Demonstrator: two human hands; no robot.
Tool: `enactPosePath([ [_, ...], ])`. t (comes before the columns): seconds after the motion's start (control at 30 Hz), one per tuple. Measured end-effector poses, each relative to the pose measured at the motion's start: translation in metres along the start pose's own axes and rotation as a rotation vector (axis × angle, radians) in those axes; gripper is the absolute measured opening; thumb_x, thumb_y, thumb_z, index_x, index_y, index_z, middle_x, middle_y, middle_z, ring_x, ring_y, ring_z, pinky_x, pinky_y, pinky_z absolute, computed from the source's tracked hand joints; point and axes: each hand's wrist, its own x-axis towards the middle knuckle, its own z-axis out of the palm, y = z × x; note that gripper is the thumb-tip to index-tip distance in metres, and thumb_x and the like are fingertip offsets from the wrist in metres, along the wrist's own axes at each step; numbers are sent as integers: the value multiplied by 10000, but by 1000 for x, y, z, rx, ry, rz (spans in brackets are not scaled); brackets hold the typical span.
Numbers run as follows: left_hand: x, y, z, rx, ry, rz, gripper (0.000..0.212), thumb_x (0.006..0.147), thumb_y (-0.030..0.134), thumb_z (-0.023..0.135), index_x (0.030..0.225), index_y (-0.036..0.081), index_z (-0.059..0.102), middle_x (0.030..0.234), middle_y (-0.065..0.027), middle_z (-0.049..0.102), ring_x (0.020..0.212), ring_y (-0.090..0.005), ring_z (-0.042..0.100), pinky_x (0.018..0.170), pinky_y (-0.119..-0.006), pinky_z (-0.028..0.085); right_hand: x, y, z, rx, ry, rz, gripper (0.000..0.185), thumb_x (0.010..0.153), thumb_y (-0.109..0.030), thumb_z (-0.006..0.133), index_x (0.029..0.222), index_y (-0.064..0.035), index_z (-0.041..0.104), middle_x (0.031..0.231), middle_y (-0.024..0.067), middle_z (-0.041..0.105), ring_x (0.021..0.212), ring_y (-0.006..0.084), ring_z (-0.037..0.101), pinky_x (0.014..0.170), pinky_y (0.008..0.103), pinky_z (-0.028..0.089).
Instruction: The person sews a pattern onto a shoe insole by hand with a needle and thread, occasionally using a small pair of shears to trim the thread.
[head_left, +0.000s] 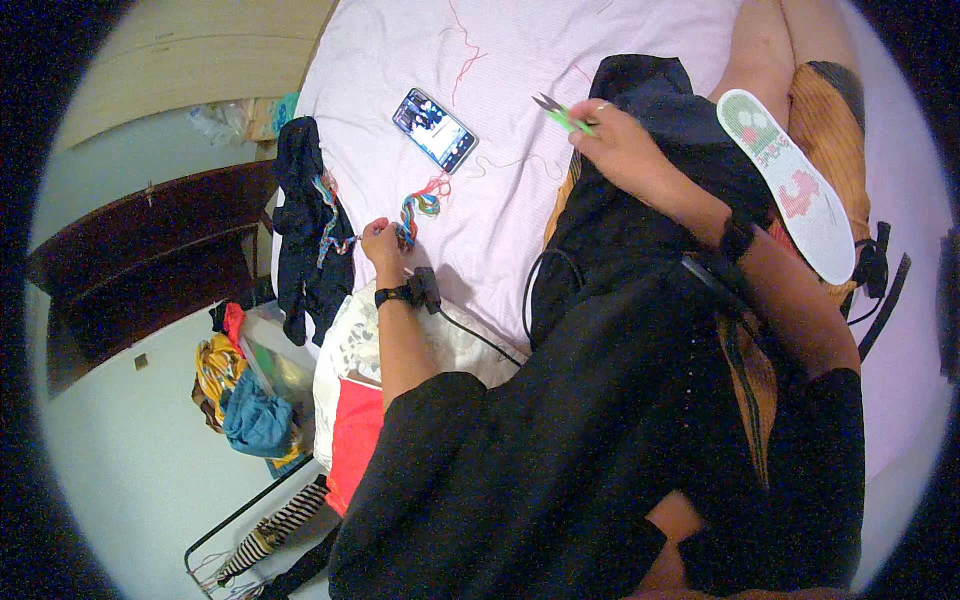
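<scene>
In my right hand (611, 142) is a small pair of thread snips (561, 118) with green handles, its dark blades pointing up and left over the bed. My left hand (381, 244) grips a bundle of multicoloured embroidery thread (411, 212); blue, white and red strands spread out on both sides of the fist. Part of the bundle trails left across a dark cloth (307, 225). A white insole (787, 184) with a green and red stitched pattern rests by my bare leg, to the right of my right forearm.
A lit smartphone (435, 130) lies on the pale pink bedsheet (517, 45). Loose red thread (469, 64) and a thin pale thread (514, 161) are nearby. A black cable (480, 341) runs from my left wrist device. Piled clothes (255, 412) stand off the bed's left side.
</scene>
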Motion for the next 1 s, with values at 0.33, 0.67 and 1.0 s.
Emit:
enactPosePath([
  [0.33, -33, 94, 19, -1010, -313, 123, 214, 777, -56, 499, 990, -30, 502, 844, -96, 531, 713, -204, 541, 649, -298, 472, -7, -8, -3, -227, -210, -136, 212, 785, -59, 561, 968, 44, 587, 865, 168, 618, 759, 244, 598, 711, 297, 469],
  [0.67, -145, 210, 20, -1450, -879, -99, 402, 759, -102, 472, 1157, -45, 468, 1078, -183, 485, 854, -206, 489, 714, -280, 431, -18, -57, -6, 246, -290, -9, 208, 834, -26, 515, 1028, 15, 576, 907, 75, 603, 696, 108, 573, 609, 233, 459],
  [1.0, -175, 216, 41, -1397, -852, -173, 509, 758, -129, 442, 1252, -83, 330, 1282, -289, 359, 1231, -337, 361, 1073, -449, 264, -34, -80, -10, 318, -227, -80, 190, 825, -39, 518, 995, 26, 573, 865, 75, 611, 749, 109, 586, 663, 237, 471],
])
